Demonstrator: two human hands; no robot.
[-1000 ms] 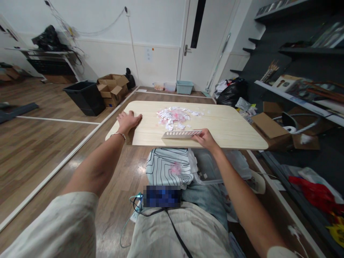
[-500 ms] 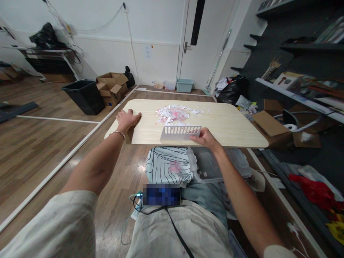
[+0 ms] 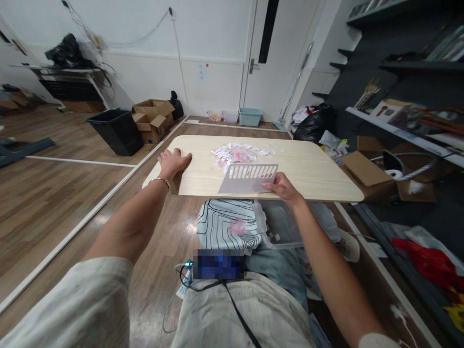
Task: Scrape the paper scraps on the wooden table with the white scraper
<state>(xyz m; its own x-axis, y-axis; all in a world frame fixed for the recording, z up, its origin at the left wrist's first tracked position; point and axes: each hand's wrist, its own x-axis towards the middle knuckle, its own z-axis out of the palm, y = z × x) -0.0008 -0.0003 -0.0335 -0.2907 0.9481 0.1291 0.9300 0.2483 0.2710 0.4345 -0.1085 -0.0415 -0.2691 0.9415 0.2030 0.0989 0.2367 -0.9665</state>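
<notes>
My right hand [image 3: 284, 187] grips the right end of a translucent plastic panel [image 3: 242, 183] with a row of slots along its upper edge. The panel stands tilted at the near edge of a pale wooden tabletop [image 3: 308, 166]. Just beyond it lies a heap of small white and pink paper scraps [image 3: 234, 153], partly hidden behind the slots. My left hand [image 3: 174, 163] rests on the left end of the tabletop, its fingers spread and the thumb pointing right. Nothing shows in that hand.
Below the table, a clear plastic bin [image 3: 282, 227] sits right of a black-lined pale cloth [image 3: 228, 224] on my lap. A black trash can [image 3: 116, 133] and cardboard boxes [image 3: 154, 121] stand left on the floor. An open carton [image 3: 369, 166] and shelving are at right.
The slotted panel has risen slightly and shifted a little to the right with my right hand. My left hand stays on the tabletop.
</notes>
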